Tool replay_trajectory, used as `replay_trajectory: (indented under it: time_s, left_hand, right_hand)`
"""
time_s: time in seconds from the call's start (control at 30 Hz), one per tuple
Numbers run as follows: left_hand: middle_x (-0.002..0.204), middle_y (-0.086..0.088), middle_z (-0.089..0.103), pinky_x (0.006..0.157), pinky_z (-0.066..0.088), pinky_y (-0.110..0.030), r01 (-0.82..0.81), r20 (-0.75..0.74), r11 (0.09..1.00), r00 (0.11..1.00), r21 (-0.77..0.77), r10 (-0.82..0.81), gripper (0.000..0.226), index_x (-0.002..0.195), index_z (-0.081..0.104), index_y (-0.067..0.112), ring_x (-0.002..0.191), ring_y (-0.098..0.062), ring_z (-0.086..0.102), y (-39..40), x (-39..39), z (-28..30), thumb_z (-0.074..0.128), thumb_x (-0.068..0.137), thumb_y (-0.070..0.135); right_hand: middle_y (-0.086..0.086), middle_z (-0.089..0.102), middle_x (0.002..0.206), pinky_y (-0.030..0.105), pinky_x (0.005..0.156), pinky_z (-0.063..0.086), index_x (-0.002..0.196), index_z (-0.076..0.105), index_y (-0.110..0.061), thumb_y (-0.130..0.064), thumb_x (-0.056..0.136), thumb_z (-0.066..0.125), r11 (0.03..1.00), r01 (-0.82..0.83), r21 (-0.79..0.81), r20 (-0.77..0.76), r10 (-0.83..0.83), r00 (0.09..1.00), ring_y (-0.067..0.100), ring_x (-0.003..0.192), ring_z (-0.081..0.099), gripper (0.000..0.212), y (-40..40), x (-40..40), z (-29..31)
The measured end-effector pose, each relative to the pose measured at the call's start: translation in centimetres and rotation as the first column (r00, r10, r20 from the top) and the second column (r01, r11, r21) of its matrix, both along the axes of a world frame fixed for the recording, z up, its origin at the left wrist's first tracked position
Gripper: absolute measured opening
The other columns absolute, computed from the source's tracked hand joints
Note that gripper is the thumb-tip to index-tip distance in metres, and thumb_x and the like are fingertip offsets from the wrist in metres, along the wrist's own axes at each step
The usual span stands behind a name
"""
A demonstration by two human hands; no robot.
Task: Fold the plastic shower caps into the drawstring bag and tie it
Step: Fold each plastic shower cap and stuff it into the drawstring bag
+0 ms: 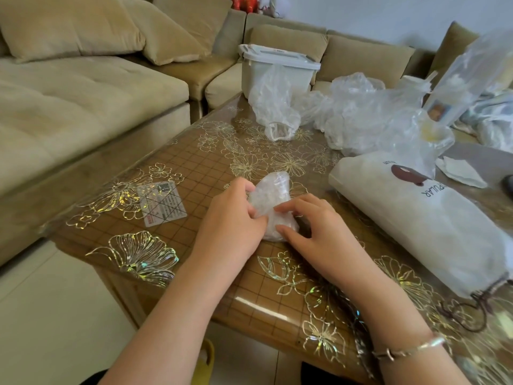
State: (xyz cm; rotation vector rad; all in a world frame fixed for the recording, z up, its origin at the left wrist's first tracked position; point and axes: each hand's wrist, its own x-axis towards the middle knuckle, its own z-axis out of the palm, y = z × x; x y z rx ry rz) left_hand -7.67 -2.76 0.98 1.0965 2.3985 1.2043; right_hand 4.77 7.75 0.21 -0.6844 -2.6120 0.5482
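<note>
Your left hand point(230, 218) is pinching and your right hand point(313, 229) is pressing a folded shower cap point(273, 195) near the counter's point(194, 162) middle. The drawstring bag point(416, 218) is lying toward the right edge, loose shower caps point(347, 112) piling along the far edge.

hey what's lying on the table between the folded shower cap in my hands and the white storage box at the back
In the head view, one loose crumpled shower cap lies there, just before the white box; between it and the folded cap is bare flowered table cover.

Head view, downward over table point(211, 162)
</note>
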Motion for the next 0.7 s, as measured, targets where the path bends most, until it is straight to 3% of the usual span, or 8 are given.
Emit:
replay_trajectory:
  time_s: [0.13,0.23,0.3,0.4,0.53,0.7]
  left_hand:
    - [0.105,0.012,0.054,0.059,0.035,-0.020,-0.087,-0.178,0.995,0.981,-0.045,0.077,0.046,0.125,0.046,0.029,0.086,-0.009,0.053,-0.7,-0.2,0.1,0.070,0.087,0.018]
    - [0.106,0.015,0.048,0.074,0.039,-0.018,0.010,-0.220,0.998,0.976,0.056,0.002,0.038,0.110,0.057,0.031,0.095,-0.007,0.050,-0.8,-0.4,0.7,0.068,0.084,0.005]
    - [0.103,0.020,0.052,0.090,0.038,-0.026,0.115,-0.215,0.992,0.971,0.057,-0.100,0.038,0.101,0.063,0.034,0.103,-0.007,0.046,-0.9,-0.4,1.2,0.061,0.086,-0.001]
    - [0.104,0.025,0.052,0.104,0.038,-0.037,0.177,-0.159,0.983,0.970,-0.051,-0.183,0.049,0.108,0.066,0.034,0.114,-0.010,0.044,-1.1,-0.5,0.9,0.052,0.086,-0.007]
    - [0.098,0.028,0.044,0.108,0.035,-0.039,0.203,-0.058,0.971,0.976,-0.124,-0.211,0.058,0.119,0.062,0.033,0.114,-0.009,0.043,-1.1,-0.7,0.8,0.045,0.084,-0.011]
    - [0.129,0.016,0.046,0.108,0.033,-0.039,0.227,0.027,0.956,0.974,-0.185,-0.226,0.069,0.127,0.053,0.036,0.122,-0.016,0.037,-1.1,-0.7,1.1,0.039,0.078,-0.011]
  right_hand:
    - [-0.017,0.052,0.118,0.033,0.100,0.040,0.122,0.063,-0.030,-0.033,0.091,0.065,1.000,-0.007,-0.028,0.036,0.008,0.999,0.007,0.112,0.044,0.032,0.1,-0.1,0.1]
    - [-0.018,0.051,0.118,0.036,0.101,0.039,0.122,0.063,-0.031,-0.033,0.091,0.064,0.998,-0.009,-0.057,0.038,0.011,0.999,0.008,0.113,0.044,0.031,0.2,-0.2,0.2]
    - [-0.017,0.051,0.118,0.038,0.103,0.038,0.122,0.063,-0.032,-0.033,0.089,0.066,0.996,-0.013,-0.091,0.029,0.015,0.999,0.009,0.114,0.044,0.032,0.3,-0.1,0.4]
    - [-0.016,0.050,0.123,0.039,0.107,0.036,0.128,0.056,-0.033,-0.036,0.086,0.066,0.988,-0.044,-0.149,0.057,0.053,0.997,0.008,0.118,0.043,0.043,0.2,0.4,0.7]
    - [-0.017,0.047,0.127,0.035,0.107,0.034,0.136,0.043,-0.031,-0.031,0.082,0.066,0.987,-0.059,-0.148,0.149,0.082,0.985,0.004,0.118,0.038,0.058,-0.2,0.9,1.3]
    - [-0.011,0.056,0.112,0.036,0.094,0.041,0.121,0.054,-0.025,-0.014,0.085,0.057,0.998,-0.021,0.062,0.069,0.017,0.997,0.013,0.106,0.046,0.038,-0.4,-0.4,0.8]
